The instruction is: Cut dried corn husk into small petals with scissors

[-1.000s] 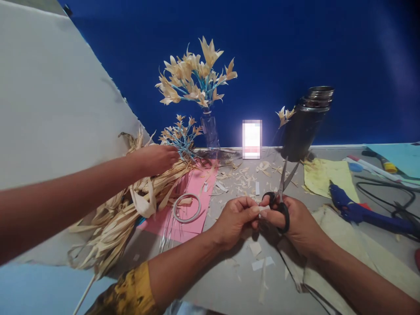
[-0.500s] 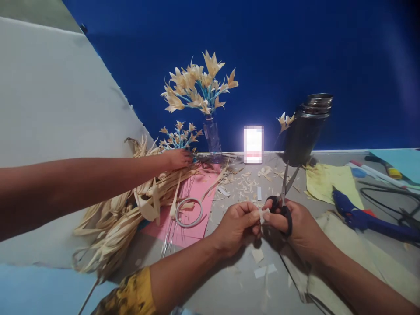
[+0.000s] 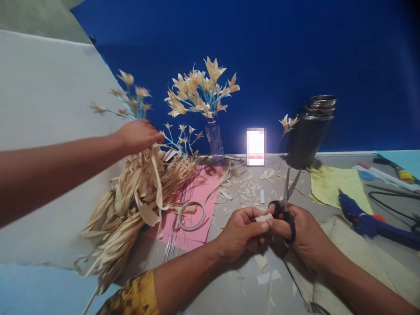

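Observation:
My left hand (image 3: 242,234) pinches a small pale strip (image 3: 263,218) that looks like paper or husk. At its other end, the thumb and fingertip of my right hand (image 3: 303,229) touch the same strip. Black-handled scissors (image 3: 285,199) are held in my right hand, the thumb and fingers around the handles. Their blades are spread and point up, away from the strip. Pale scraps (image 3: 269,277) lie on the grey table (image 3: 236,284) beneath both hands.
Another person's hand (image 3: 136,136) grips a bunch of flowers (image 3: 129,94) over a dried husk pile (image 3: 131,197). A bottle vase (image 3: 215,140), a dark flask (image 3: 306,135), a pink sheet (image 3: 200,232), a tape ring (image 3: 191,227) and a blue glue gun (image 3: 364,221) stand or lie around.
The other person's hand has lifted a flower bunch up and to the left from the husk pile. Between my hands more of the pale strip shows; my hands stay nearly in place.

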A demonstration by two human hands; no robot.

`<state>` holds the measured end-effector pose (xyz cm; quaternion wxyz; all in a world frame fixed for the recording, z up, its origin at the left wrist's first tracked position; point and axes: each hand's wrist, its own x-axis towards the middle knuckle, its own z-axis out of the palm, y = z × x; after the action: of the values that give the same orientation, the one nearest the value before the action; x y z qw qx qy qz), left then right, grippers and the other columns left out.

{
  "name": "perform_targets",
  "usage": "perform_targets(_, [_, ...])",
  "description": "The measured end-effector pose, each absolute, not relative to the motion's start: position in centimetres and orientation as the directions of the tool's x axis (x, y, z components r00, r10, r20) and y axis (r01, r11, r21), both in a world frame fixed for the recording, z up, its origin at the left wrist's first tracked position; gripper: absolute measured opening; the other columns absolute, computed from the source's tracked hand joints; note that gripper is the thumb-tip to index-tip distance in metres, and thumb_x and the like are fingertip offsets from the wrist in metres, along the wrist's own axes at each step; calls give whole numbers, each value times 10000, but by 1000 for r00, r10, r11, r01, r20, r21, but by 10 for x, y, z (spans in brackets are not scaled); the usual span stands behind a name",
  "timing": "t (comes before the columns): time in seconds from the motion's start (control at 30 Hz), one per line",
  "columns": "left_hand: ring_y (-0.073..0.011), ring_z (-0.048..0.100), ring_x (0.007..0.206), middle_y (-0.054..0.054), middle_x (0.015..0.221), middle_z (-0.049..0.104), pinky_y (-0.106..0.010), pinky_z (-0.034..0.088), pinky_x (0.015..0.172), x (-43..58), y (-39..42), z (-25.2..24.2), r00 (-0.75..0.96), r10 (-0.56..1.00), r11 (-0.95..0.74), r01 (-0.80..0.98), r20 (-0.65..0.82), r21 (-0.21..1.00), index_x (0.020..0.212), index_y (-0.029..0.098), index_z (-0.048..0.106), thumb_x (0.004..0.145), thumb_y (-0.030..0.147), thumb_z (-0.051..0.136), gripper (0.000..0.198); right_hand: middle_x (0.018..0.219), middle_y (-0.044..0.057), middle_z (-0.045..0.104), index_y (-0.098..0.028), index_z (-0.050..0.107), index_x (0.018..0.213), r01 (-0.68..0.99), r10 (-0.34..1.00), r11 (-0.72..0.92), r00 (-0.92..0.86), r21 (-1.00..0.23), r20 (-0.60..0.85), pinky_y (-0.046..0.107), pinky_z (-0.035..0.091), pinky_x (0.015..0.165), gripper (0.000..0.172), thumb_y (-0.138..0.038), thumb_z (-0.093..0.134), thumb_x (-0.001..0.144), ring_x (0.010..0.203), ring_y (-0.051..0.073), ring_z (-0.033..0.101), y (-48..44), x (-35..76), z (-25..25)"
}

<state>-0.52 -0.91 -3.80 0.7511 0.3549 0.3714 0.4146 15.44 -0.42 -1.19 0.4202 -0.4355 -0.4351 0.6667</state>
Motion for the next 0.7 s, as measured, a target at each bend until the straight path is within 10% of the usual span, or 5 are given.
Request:
perform_targets(0.4, [-79, 477, 464, 20, 509, 549, -240, 422, 539, -6, -7, -36, 549, 827, 473, -563, -120, 678, 673, 154, 553, 614, 228, 870, 331, 678, 3, 673, -195, 597, 841, -390, 896, -365, -393, -845, -206, 302, 526, 566, 317, -353, 836, 703, 583, 196, 665, -7, 155, -21])
perform_targets(0.7, [-104, 555, 508, -9, 590, 612, -228, 445, 531, -9, -5, -43, 485, 851, 454, -486, -202, 747, 772, 142, 591, 651, 385, 891, 405, 627, 20, 689, -197, 595, 828, -277, 922, -306, -326, -911, -211, 304, 509, 549, 327, -314, 852, 664, 540, 188, 626, -8, 153, -17])
